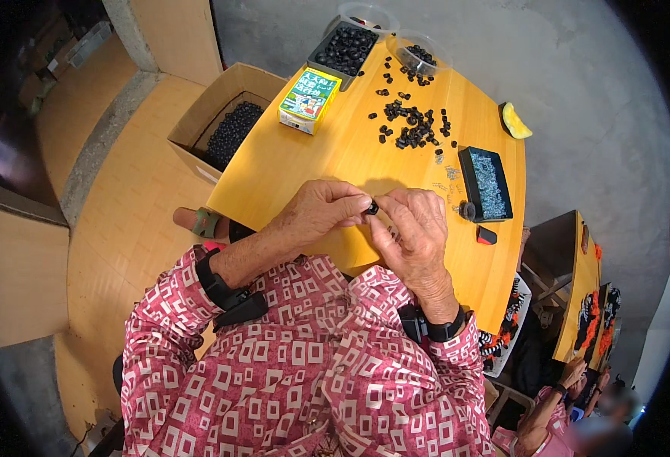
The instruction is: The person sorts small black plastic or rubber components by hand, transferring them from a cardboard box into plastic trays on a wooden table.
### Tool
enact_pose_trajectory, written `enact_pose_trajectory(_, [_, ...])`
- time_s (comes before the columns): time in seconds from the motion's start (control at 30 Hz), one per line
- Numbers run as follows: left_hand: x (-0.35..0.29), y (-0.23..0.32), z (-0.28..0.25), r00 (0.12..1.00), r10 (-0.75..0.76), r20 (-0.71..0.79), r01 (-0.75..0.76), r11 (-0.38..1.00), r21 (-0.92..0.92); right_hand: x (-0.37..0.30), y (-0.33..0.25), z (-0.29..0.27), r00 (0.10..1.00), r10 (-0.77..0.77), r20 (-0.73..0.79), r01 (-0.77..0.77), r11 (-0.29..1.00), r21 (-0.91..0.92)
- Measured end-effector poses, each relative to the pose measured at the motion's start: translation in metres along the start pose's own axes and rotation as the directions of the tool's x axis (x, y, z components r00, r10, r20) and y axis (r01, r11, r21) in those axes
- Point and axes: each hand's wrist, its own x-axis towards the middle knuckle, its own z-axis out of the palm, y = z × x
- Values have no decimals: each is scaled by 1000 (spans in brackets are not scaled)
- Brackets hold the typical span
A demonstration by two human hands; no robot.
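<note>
At the left of the table (274, 177), a cardboard box (191, 162) stands beside it and holds many small, dark, rounded parts (233, 133). A foot in a green sandal (210, 222) shows near the table's edge. On the tabletop, a yellow-and-green carton (309, 99) stands beside a dark tray (322, 50) of black parts. In the foreground, the left hand (319, 209) has its thumb and forefinger clamped on a small black piece (372, 207), raised in front of the wearer's patterned shirt (281, 358). Beyond, loose black pieces (415, 129) lie scattered toward a clear round container (443, 55). The right hand (418, 228) brings its thumb and forefinger, slightly apart, to the right side of the held piece; whether they pinch it cannot be told. Farther right, small clear bits (450, 174) lie beside a black tray (468, 171) of tiny pale-blue parts, with a red-and-black object (486, 236) just below. A yellow wedge (515, 122) lies at the table's far right edge. At the extreme right, a co-worker's hand (575, 371) is near a second table (571, 305).
</note>
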Motion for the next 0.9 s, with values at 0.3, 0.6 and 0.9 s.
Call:
enact_pose_trajectory(0.3, [1,1,1,997,-68,38,72,992,-102,-1,1,-2,999,36,-16,-35,998,44])
enact_pose_trajectory(0.6, [-3,3,1,995,-66,75,87,945,-316,-3,-1,-3,999,47,-4,-46,992,114])
enact_pose_trajectory(0.9, [-4,1,0,987,-113,117,138,964,-229,6,21,-58,987,132,-91,-123,987,102])
